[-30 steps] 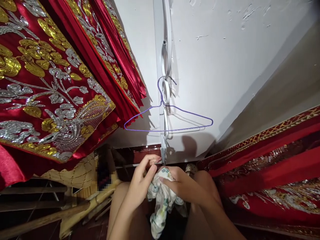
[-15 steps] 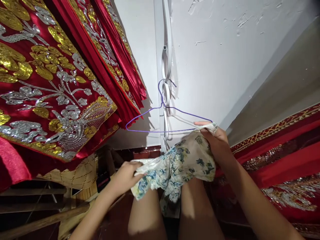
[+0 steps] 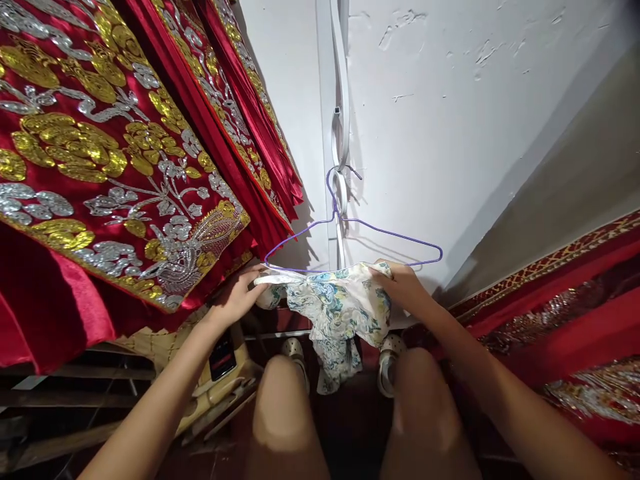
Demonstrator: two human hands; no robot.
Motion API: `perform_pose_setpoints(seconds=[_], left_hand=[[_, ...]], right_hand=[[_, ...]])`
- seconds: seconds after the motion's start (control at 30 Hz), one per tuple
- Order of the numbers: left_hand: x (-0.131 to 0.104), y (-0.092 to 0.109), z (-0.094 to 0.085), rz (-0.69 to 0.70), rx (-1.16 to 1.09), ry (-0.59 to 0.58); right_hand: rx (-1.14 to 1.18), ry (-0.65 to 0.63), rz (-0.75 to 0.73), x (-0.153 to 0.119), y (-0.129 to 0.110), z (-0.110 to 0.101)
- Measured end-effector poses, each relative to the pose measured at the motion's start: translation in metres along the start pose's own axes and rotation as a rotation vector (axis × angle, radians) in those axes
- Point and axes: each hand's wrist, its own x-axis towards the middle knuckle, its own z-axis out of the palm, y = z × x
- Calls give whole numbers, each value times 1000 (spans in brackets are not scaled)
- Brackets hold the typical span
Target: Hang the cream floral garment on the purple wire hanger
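A white floral-print garment [image 3: 340, 300] with blue, green and yellow flowers is stretched between my two hands; its exact kind is hard to make out. At its left top corner, my left hand [image 3: 241, 292] pinches the edge, close under the hanger's left end. My right hand [image 3: 403, 287] grips the right top corner just below the lower bar. The purple wire hanger [image 3: 395, 233] hangs by its hook from a white curled metal piece [image 3: 341, 143] on the wall. Along the hanger's lower bar lies the garment's top edge, and its crumpled lower part dangles between my knees.
Red cloths with gold and silver sequins [image 3: 165, 173] hang close on the left. More red decorated cloth [image 3: 565, 320] is at the right. A wooden chair [image 3: 220, 390] with a phone [image 3: 223, 357] on it stands at lower left. Clogs [image 3: 387, 367] show below.
Both hands have spread the garment wider and brought its top edge level with the hanger's lower bar. My left hand has risen, and my knees have moved apart.
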Motion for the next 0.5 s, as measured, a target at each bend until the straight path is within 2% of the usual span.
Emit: perform_pose_setpoints(seconds=[0.17, 0.27, 0.4, 0.5], left_hand=[[4, 15, -2, -88, 57, -59], [6, 26, -5, -90, 69, -73], [0, 38, -16, -104, 117, 5], [-12, 39, -23, -115, 146, 77]], right_hand=[[88, -34, 13, -13, -7, -6], [87, -46, -10, -17, -8, -8], [56, -95, -8, -22, -12, -6], [16, -111, 43, -25, -18, -4]])
